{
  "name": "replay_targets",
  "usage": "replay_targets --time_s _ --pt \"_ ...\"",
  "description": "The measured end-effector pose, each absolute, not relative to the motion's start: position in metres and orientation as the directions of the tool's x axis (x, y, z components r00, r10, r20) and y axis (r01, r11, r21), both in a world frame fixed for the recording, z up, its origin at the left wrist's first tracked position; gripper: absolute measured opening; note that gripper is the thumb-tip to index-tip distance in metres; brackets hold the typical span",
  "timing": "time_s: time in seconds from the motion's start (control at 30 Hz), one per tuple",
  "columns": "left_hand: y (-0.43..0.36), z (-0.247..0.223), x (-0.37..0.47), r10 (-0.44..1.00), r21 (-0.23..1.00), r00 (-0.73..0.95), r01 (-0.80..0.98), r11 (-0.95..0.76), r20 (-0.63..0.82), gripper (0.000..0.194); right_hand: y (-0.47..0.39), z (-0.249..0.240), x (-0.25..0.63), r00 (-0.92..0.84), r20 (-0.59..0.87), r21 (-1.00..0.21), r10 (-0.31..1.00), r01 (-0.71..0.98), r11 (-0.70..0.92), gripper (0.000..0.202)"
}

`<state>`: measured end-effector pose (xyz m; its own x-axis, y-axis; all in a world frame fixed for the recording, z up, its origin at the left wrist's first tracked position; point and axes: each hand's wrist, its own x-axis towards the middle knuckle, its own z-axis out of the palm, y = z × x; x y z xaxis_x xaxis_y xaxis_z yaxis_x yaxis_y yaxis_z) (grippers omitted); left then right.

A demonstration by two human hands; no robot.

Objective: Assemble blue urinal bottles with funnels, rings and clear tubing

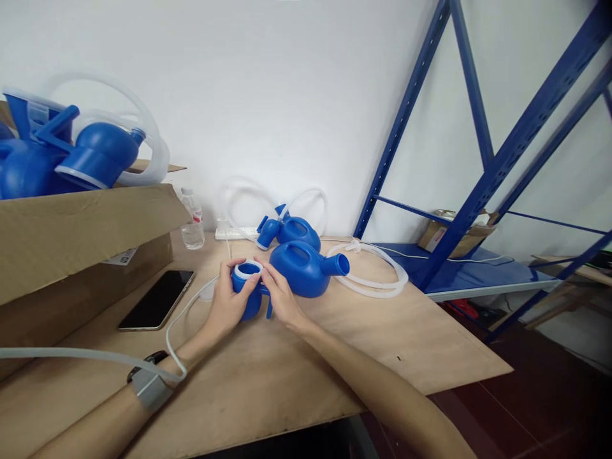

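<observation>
Now your left hand (pixel 228 305) and right hand (pixel 280 296) both clasp the blue cup (pixel 248 288) between them, its white ring (pixel 248 268) upward; steady it, pressing the ring evenly all round.

The blue cup's (pixel 248 290) lower body is hidden behind both hands, while the cardboard box (pixel 71 236) and blue jugs (pixel 48 156) run off the frame's left edge.

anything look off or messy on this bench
Nothing spilled or broken. The clear tube trails loosely across the left wrist, and the phone lies close by the cardboard box. Both hands, left and right, grip the blue funnel cup upright.
</observation>
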<state>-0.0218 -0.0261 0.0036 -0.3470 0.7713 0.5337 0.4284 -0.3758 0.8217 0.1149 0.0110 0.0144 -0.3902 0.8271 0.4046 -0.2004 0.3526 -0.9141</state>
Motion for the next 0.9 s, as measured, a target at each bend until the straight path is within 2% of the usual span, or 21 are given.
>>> replay_targets --time_s 0.23,0.37,0.53,0.63,0.77,0.9 --pt "-0.028 0.0 -0.022 0.775 0.842 -0.355 0.355 -0.406 0.523 0.04 0.001 0.003 0.114 -0.365 0.492 -0.869 0.791 -0.265 0.418 0.058" --pt "-0.029 0.001 -0.021 0.779 0.846 -0.34 0.292 -0.445 0.527 0.04 0.008 -0.008 0.12 -0.447 0.557 -0.83 0.7 -0.31 0.463 0.073" --pt "-0.034 0.012 -0.017 0.793 0.855 -0.319 0.222 -0.47 0.519 0.037 0.016 -0.009 0.125 -0.442 0.676 -0.718 0.589 -0.216 0.662 0.091" --pt "-0.034 0.014 -0.018 0.779 0.844 -0.326 0.214 -0.491 0.536 0.038 0.009 -0.001 0.122 -0.381 0.707 -0.689 0.596 -0.176 0.704 0.079" --pt "-0.031 0.006 -0.025 0.66 0.713 -0.271 0.291 -0.638 0.7 0.052 -0.001 0.012 0.117 -0.3 0.65 -0.76 0.699 -0.233 0.607 0.061" --pt "-0.036 0.003 -0.028 0.525 0.436 0.058 0.487 -0.757 0.849 0.072 -0.002 0.022 0.118 -0.288 0.519 -0.838 0.805 -0.357 0.412 0.054"
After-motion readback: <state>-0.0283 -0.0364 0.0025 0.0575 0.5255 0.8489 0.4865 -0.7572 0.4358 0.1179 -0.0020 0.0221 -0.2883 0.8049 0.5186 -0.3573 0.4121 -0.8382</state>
